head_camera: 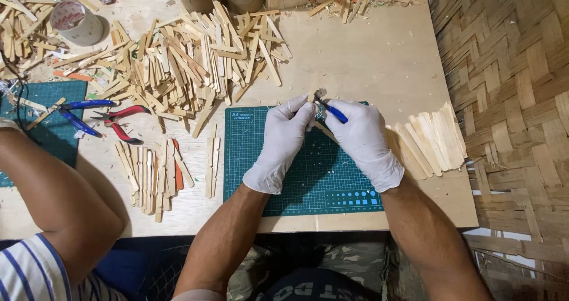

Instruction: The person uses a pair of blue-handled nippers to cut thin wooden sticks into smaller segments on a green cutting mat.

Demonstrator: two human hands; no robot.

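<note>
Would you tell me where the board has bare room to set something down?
Bare board lies between the big stick pile and the woven wall. Crowded: left of the green mat, around the pliers.

- We have one view only, from a camera worn on the person's head.
- We look steeply down on the table (379, 58), its far edge toward the top of the frame.
- We sit close: both forearms enter from below, meeting over the green cutting mat (308, 176).
- A woven bamboo wall (510, 99) fills our right side.
</note>
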